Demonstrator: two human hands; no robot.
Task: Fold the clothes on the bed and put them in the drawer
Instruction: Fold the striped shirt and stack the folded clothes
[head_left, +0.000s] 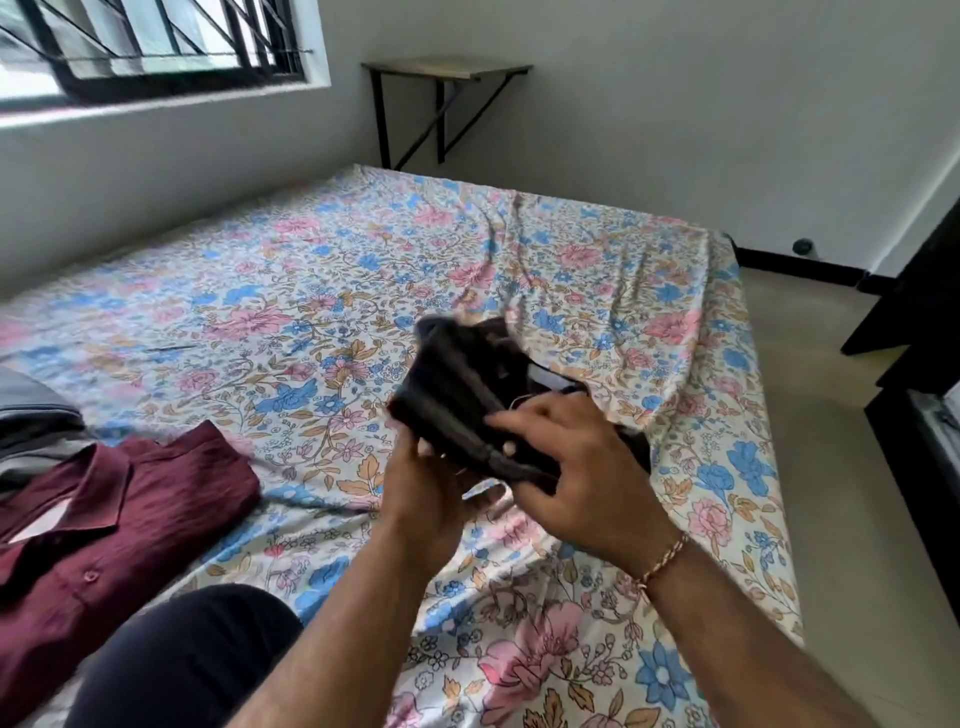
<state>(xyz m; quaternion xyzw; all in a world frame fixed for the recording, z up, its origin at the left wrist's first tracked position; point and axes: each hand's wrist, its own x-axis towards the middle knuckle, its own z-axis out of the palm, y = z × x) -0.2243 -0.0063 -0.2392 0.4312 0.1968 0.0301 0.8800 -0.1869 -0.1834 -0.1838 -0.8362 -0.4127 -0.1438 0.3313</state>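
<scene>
1. The left hand (415, 488) is cupping the small dark bunched garment (467, 395) from below, fingers curled around it.
2. The right hand (566, 483), a thin bracelet (665, 558) at its wrist, is gripping the same garment from above, holding it over the bed.
3. A folded maroon collared shirt (104, 530) is lying at the left on the floral-sheeted bed (311, 291).
4. A small wall-mounted wooden shelf (447, 70) is hanging beyond the bed.

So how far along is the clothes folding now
Done: a maroon shirt lies folded on the bed, beside a grey pile at the frame's edge. In hand: both hands, left and right, hold a dark garment mid-fold. Left: finishing it and stowing everything; no drawer is clearly visible.
</scene>
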